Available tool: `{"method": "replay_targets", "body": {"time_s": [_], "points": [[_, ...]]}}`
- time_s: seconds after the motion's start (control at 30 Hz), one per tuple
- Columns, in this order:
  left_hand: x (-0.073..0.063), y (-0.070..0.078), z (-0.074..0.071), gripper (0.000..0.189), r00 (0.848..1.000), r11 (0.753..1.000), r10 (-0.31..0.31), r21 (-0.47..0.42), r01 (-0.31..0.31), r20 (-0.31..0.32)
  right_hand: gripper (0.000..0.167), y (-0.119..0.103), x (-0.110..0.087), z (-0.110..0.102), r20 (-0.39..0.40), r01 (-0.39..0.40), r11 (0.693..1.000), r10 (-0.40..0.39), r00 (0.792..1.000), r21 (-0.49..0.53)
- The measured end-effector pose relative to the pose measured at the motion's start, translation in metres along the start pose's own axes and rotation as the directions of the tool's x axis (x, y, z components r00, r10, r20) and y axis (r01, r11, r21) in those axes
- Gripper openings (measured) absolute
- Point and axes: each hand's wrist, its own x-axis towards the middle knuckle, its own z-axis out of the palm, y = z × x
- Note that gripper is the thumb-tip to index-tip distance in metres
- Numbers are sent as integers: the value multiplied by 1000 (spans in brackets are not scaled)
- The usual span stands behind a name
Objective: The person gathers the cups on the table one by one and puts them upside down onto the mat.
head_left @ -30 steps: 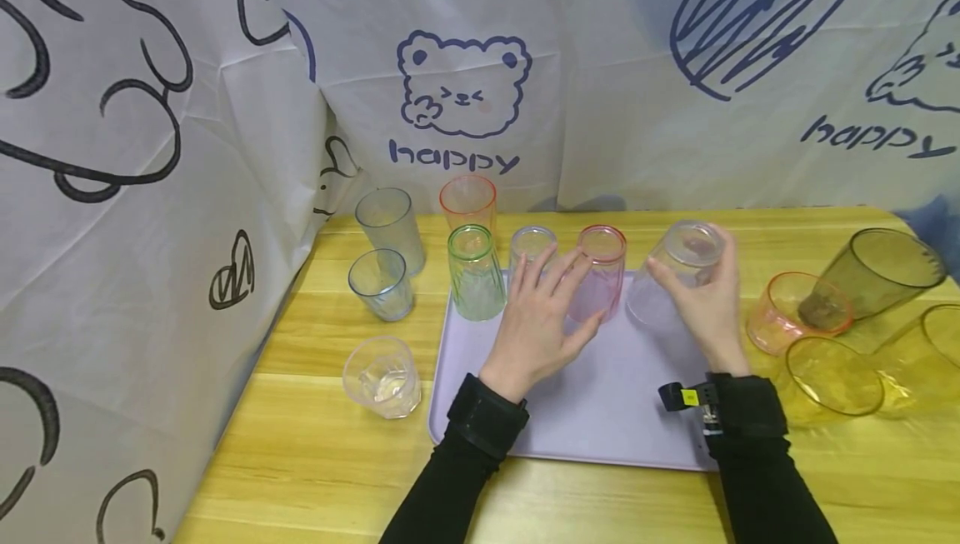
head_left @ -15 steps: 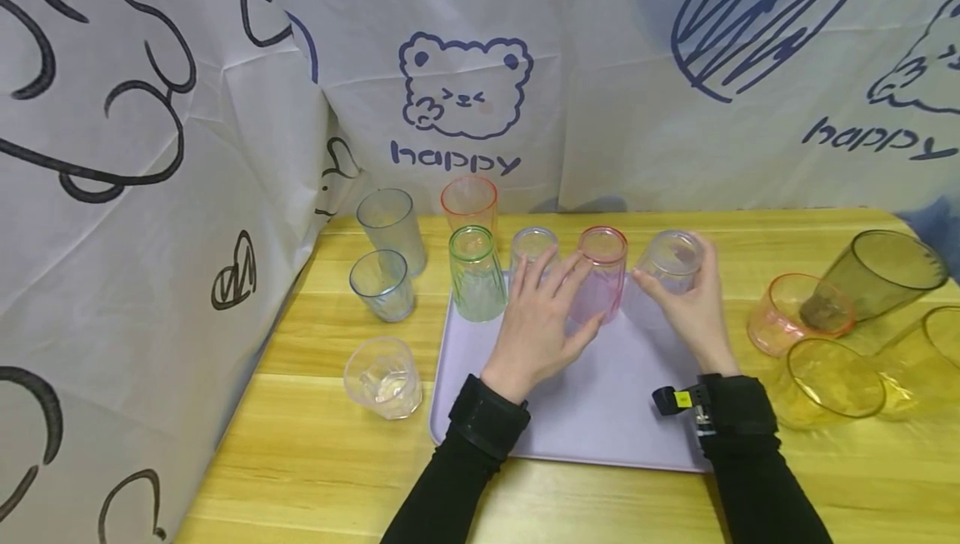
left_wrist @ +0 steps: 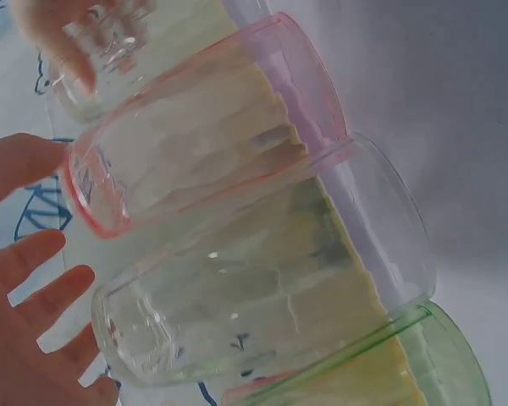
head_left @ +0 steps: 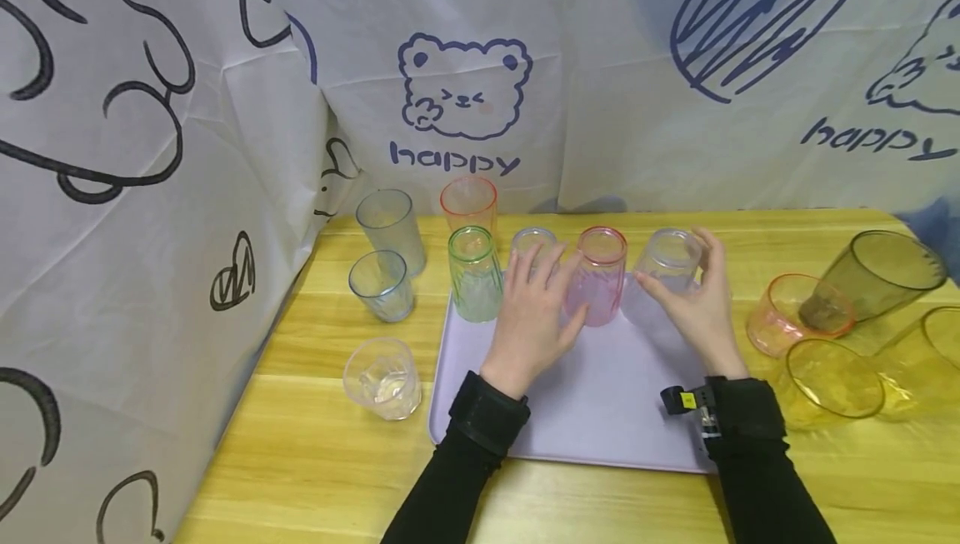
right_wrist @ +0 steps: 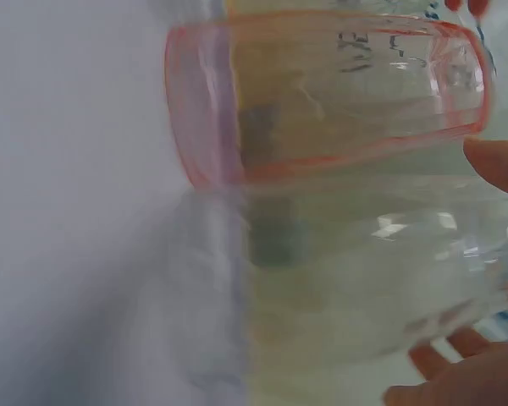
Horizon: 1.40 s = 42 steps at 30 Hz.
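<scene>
A row of upturned tumblers stands along the far side of the lilac tray (head_left: 600, 411): a green tumbler (head_left: 476, 290), a clear bluish-rimmed tumbler (head_left: 533, 238), a pink tumbler (head_left: 600, 290) and a clear tumbler (head_left: 671, 252) at the right. My left hand (head_left: 528, 319) has its fingers spread in front of the bluish-rimmed one; in the left wrist view its thumb is by the pink tumbler's base. My right hand (head_left: 697, 311) is spread loosely around the right-hand clear tumbler, thumb at one side and fingers at the other. In the right wrist view the thumb looks apart from the glass.
Left of the tray stand a grey-blue tall glass (head_left: 393, 236), a short blue glass (head_left: 382, 286) and a clear glass (head_left: 386, 381). A red-rimmed glass (head_left: 471, 202) is behind. To the right are an orange glass (head_left: 787, 319), a dark tall glass (head_left: 885, 277) and yellow glasses (head_left: 828, 386).
The clear tumbler under my right hand went left, down onto the tray beside the pink one. Then the right fingers spread away from it. My left hand shifted slightly left from the pink tumbler.
</scene>
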Motion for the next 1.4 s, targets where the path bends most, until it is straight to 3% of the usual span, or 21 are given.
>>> {"method": "replay_targets", "body": {"time_s": [0.13, 0.2, 0.37, 0.77, 1.4], "points": [[6, 2, 3, 65, 1000, 996, 7, 89, -10, 27, 86, -13, 0, -5, -70, 160, 979, -170, 983, -130], [10, 2, 5, 68, 999, 992, -1, 129, -4, 41, 85, -18, 0, -6, -55, 195, 966, -207, 977, -170], [18, 1, 9, 71, 997, 986, -33, 164, 22, 63, 87, -18, 3, -4, 36, 171, 960, -168, 985, -223], [22, 1, 19, 65, 999, 978, -43, 206, 37, 23, 77, -9, 7, 0, 87, 140, 970, -124, 988, -199], [24, 3, 21, 60, 999, 981, -42, 193, 38, 19, 80, -14, 6, -5, 78, 154, 956, -138, 987, -251]]}}
